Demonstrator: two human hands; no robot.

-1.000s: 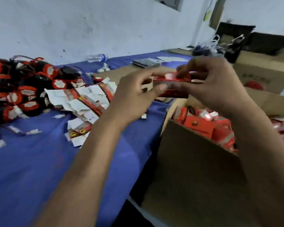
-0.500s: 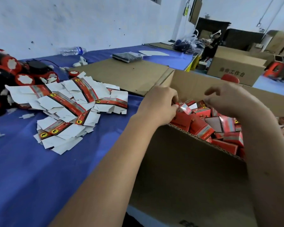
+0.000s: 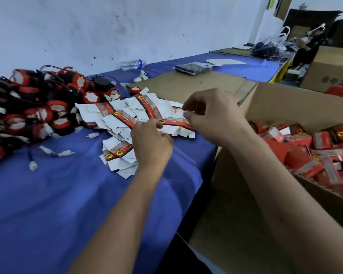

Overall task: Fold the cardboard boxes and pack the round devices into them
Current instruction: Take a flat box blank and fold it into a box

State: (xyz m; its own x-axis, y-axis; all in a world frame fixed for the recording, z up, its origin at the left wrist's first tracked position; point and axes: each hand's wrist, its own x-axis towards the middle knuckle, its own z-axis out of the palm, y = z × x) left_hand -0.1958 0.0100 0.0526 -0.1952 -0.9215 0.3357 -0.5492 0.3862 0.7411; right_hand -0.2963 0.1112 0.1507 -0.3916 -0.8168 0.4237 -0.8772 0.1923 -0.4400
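Both hands at the flat box pile.
Left hand (image 3: 151,144) curled, pinching a flat box blank (image 3: 125,119) atop the pile; right hand (image 3: 212,113) curled just right of the pile, hold unclear. Round devices (image 3: 38,107) heaped left of it on blue worktop (image 3: 48,194).

We had only one view, from a wide-angle camera worn on the person's head. It looked forward and down, close over both forearms, at the blue table (image 3: 48,204), facing the white wall (image 3: 107,26) along the table's far edge. An open carton (image 3: 236,194) stood against the table's right edge, filling the lower right of our view.
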